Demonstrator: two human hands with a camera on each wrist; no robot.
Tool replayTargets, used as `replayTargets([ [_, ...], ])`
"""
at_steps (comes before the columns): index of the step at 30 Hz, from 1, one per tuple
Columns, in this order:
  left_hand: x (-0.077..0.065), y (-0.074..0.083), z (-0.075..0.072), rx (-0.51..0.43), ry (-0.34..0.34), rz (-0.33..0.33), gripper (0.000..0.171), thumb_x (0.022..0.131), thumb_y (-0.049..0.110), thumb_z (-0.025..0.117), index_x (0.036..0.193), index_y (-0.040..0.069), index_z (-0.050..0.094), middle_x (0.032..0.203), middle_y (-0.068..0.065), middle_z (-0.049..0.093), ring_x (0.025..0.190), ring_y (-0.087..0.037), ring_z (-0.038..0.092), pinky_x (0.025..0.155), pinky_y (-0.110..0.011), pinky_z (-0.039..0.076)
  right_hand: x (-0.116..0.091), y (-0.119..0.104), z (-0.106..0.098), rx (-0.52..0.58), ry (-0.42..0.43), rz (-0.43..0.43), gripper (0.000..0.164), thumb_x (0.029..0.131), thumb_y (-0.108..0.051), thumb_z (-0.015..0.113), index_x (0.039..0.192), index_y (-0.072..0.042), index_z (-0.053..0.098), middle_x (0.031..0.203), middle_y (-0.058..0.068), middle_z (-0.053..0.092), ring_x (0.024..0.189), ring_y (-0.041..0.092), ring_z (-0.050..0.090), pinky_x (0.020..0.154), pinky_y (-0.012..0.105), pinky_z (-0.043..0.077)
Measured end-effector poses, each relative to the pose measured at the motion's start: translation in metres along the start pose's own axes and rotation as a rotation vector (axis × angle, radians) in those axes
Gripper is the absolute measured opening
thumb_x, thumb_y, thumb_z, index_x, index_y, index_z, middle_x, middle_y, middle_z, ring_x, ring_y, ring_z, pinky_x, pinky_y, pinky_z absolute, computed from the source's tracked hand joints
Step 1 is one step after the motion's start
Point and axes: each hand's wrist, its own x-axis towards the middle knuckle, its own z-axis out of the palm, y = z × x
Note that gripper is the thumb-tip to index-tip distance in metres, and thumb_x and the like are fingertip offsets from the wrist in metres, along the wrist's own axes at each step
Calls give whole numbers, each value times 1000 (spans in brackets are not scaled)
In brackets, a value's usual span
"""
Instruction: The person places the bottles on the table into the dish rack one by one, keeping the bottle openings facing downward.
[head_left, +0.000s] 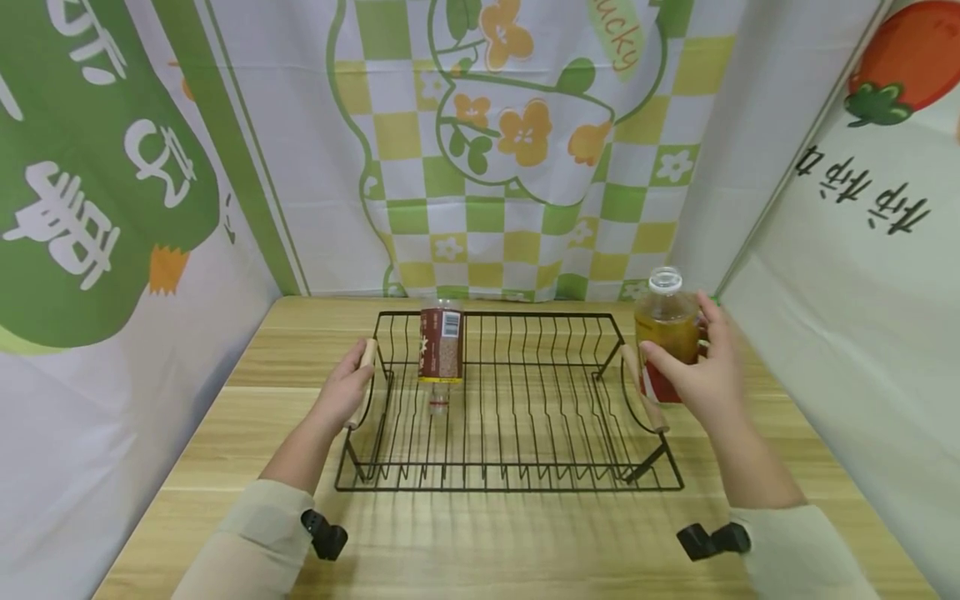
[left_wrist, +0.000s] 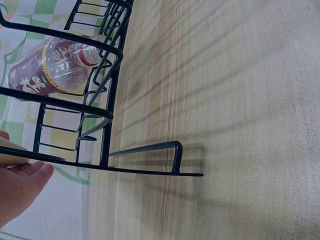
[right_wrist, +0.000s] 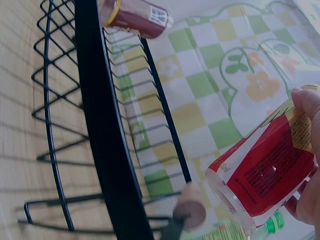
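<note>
A black wire dish rack (head_left: 517,464) stands on the table, with a wooden handle at each end. My left hand (head_left: 347,385) grips its left wooden handle (head_left: 365,367). Lying in the rack, left of the middle, is a clear plastic bottle with a maroon label (head_left: 441,346), its neck toward me. My right hand (head_left: 708,367) holds a second plastic bottle (head_left: 666,333), upright with a pale top and red and gold colouring, beside the right handle (head_left: 654,408). In the right wrist view, thumb and fingers wrap the sides of this red-labelled bottle (right_wrist: 265,172), its base tilted toward the rack.
A bottle with a green cap (right_wrist: 275,223) shows partly at the bottom of the right wrist view, beyond the held bottle. The wooden table (head_left: 480,542) reaches the patterned curtain (head_left: 487,225) at the back. Cloth walls close in both sides.
</note>
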Motion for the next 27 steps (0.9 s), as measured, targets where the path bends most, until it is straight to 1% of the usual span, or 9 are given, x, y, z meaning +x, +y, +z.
replayTargets([
  [4,0,1,0,5,1,4,61,106,19,33,159,14,3,166,-12,0,152,-36,4,123,-55,9,-1,-7,12,25,-49,-19,94,87,-32,74,159,-25,14,149,24,31,128,41,37,100,62,38],
  [10,1,3,0,2,4,5,61,105,18,33,159,12,3,166,-13,1,152,-36,4,123,-54,9,-1,-14,30,6,-108,-32,94,85,-36,76,158,-31,16,148,23,32,128,42,39,101,65,39],
  [17,2,4,-1,7,3,-2,62,105,22,34,159,13,3,166,-12,2,152,-36,5,123,-54,11,-3,-16,51,10,-178,-43,93,85,-33,76,158,-29,18,144,24,32,125,42,40,101,65,41],
  [23,0,2,-1,22,6,0,66,104,29,38,159,13,3,166,-12,4,152,-36,9,123,-53,14,-6,-17,67,-39,-242,-56,93,84,-36,77,157,-32,19,139,22,36,122,39,43,96,63,47],
  [26,-2,2,-1,46,5,22,72,104,34,42,158,10,3,165,-16,6,151,-38,12,122,-53,17,-9,-18,73,-95,-268,-81,92,84,-40,76,157,-34,20,138,20,40,122,39,46,94,61,48],
  [27,-2,2,-1,59,5,30,74,103,35,44,158,9,3,165,-17,6,151,-38,14,122,-53,18,-10,-19,75,-132,-271,-96,92,84,-44,75,157,-34,21,138,19,42,121,38,47,92,61,50],
])
